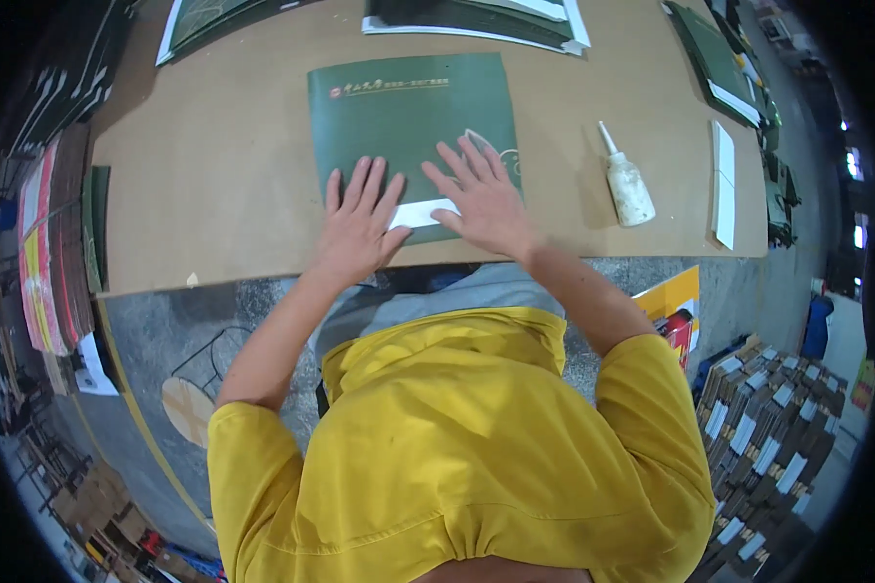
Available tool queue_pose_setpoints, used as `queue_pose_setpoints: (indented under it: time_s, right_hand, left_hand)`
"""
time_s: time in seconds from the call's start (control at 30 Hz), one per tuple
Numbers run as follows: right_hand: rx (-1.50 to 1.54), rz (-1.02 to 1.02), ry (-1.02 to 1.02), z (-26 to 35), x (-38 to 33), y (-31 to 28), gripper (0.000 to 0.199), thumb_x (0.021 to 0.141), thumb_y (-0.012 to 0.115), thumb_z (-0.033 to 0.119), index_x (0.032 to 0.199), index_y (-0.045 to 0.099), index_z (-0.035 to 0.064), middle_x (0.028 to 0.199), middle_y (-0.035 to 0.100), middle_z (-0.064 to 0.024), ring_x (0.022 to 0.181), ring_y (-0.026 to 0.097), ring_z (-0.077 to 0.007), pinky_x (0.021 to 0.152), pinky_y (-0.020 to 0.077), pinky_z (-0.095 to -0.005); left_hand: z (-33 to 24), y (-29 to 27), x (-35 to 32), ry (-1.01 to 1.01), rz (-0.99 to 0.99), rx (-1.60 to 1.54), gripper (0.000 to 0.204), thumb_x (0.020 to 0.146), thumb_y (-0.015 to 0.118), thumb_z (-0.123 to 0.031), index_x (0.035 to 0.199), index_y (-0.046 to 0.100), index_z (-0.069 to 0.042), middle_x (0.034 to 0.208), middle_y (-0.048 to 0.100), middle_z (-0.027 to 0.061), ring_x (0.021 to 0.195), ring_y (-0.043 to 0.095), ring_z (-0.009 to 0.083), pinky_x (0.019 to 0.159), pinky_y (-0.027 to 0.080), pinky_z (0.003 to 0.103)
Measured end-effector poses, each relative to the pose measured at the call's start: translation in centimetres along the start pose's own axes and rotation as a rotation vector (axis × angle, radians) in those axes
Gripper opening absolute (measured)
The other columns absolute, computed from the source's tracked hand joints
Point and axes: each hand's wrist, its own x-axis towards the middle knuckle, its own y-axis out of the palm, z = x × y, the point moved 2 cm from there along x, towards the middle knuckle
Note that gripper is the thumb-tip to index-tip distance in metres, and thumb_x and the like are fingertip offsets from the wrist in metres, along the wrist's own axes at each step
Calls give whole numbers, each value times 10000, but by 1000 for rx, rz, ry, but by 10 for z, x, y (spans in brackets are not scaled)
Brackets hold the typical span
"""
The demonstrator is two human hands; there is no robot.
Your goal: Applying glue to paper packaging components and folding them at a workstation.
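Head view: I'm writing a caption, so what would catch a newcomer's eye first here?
The bright yellow shirt fills the lower middle. Above it, the left hand and right hand lie spread on a green cover, a white strip between them. Right of the cover, on the brown table, is a whitish bottle.

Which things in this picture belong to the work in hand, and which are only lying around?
In the work:
green cover, under left hand and right hand
white strip, on the cover
squeeze bottle, probably
long white piece, probably

Apparently just lying about:
round-seated stool, lower left
stacked bundles, lower right
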Motion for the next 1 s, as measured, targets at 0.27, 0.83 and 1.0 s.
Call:
queue_pose_setpoints:
  time_s: [0.27,0.83,1.0]
  right_hand:
    - [100,-232,466,-20,-3,10,726,810,620,330,1389,320,10,1418,347,-189,1348,259,-365,1096,193,-518]
    - [1996,-1036,844,-72,-113,-71,488,865,567,302,1266,458,46,1196,541,-143,1078,557,-304,879,496,-413]
    - [1306,-540,666,7,-46,-98,519,772,688,204,1220,486,39,1139,561,-140,1033,569,-302,845,504,-394]
  left_hand:
    - [18,-1,-3,-50,-77,-16,482,921,439,-299,1330,448,-45,1435,368,125,1369,246,336,1113,179,483]
    - [28,7,-6,-365,-514,-550,79,789,646,-103,849,646,-51,790,606,94,794,533,279,703,439,366]
    - [27,6,-8,-412,-516,-534,70,779,652,-94,838,653,-56,781,603,96,790,531,285,708,438,370]
